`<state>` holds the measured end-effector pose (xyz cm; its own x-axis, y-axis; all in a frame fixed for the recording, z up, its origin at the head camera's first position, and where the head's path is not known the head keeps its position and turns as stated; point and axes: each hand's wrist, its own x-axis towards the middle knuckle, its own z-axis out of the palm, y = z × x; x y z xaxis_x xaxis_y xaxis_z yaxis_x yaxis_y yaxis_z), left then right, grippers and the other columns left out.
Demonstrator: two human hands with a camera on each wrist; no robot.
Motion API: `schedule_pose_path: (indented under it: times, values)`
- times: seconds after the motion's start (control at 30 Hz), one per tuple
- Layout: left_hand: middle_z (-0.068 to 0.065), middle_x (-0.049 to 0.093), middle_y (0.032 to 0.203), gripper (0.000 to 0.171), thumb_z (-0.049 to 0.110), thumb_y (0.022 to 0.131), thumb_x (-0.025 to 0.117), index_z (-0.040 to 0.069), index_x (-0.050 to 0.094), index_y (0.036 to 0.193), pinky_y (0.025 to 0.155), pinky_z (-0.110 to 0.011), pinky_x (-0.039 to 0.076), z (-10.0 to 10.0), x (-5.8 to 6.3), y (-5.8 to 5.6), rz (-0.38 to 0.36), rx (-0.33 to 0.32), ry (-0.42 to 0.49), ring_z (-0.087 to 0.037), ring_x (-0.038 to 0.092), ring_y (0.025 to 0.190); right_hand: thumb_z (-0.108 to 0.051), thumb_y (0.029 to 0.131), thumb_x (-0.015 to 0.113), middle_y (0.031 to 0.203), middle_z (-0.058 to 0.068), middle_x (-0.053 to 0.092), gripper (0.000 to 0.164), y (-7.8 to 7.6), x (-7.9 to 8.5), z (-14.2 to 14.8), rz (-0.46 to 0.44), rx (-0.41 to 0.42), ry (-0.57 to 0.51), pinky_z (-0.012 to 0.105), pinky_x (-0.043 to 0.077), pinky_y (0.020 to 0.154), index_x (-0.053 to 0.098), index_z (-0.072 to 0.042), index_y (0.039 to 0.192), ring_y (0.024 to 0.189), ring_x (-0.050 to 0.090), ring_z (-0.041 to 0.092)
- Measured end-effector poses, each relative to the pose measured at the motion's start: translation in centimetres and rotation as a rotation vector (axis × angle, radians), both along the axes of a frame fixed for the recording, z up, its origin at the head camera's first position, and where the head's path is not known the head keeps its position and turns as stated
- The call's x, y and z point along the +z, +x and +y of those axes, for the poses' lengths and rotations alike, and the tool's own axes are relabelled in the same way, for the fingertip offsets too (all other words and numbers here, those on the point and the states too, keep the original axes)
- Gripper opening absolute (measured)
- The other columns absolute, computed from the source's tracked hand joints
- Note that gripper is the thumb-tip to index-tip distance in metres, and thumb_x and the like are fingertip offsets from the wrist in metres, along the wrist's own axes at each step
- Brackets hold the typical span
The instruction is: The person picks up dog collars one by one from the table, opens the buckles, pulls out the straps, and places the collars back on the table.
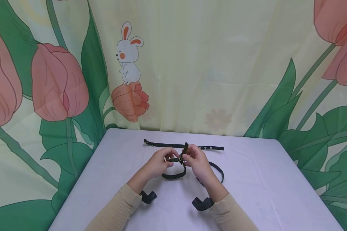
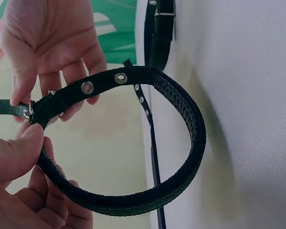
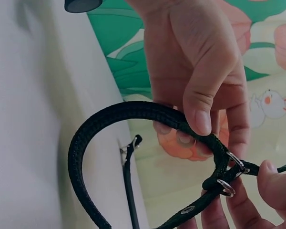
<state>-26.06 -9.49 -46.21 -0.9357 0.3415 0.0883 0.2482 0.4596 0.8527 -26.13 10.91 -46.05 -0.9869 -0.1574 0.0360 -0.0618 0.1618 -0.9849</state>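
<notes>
Between my hands is a black collar (image 1: 173, 176) with metal eyelets, bent into a loop that hangs below my fingers. My left hand (image 1: 158, 163) grips the loop beside the metal buckle (image 3: 236, 162), thumb on top of the band. With thumb and fingers my right hand (image 1: 198, 162) pinches the free strap end (image 2: 2, 106) that comes out of the buckle. A metal D-ring (image 3: 226, 188) sits close to the buckle. Whether the buckle's prong is in an eyelet cannot be seen.
Behind my hands a second collar (image 1: 162, 144) lies straight across the white table (image 1: 266, 186). A third, looped collar (image 1: 218, 168) lies partly behind my right forearm. Black wrist mounts (image 1: 148, 197) hang under both wrists. A printed curtain (image 1: 191, 64) stands at the back edge.
</notes>
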Motion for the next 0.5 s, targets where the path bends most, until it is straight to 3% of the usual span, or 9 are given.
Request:
schedule_pose_path:
  times: [0.5]
  values:
    - [-0.004, 0.063, 0.107, 0.036, -0.013, 0.096, 0.067, 0.021, 0.065, 0.111, 0.079, -0.035, 0.051, 0.07, 0.16, 0.00, -0.018, -0.054, -0.035, -0.022, 0.055, 0.101, -0.001, 0.104, 0.066, 0.113, 0.013, 0.073, 0.019, 0.06, 0.27, 0.02, -0.009, 0.007, 0.021, 0.043, 0.067, 0.090, 0.067, -0.006, 0.122, 0.102, 0.076, 0.021]
